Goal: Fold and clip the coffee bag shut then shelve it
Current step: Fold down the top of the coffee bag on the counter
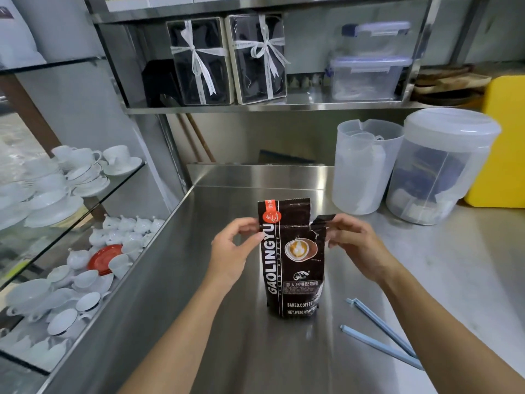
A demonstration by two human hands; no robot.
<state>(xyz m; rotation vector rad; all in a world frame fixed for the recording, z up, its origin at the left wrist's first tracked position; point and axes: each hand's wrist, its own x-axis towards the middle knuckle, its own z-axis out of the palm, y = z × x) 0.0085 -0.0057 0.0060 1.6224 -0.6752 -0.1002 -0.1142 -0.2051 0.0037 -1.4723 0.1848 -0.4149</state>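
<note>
A dark brown coffee bag [292,268] with white lettering stands upright on the steel counter [227,336]. Its top is torn at the right corner. My left hand [233,251] pinches the bag's upper left edge between thumb and fingers. My right hand [355,245] holds the torn flap at the upper right. A pale blue bag clip [380,336] lies open in a V on the counter, to the right of the bag and near my right forearm.
A steel shelf [270,109] above the counter holds two ribboned black boxes [227,58] and stacked plastic containers [369,75]. Two translucent tubs [412,166] stand at the back right beside a yellow bin [502,143]. Glass shelves of white cups [71,180] run along the left.
</note>
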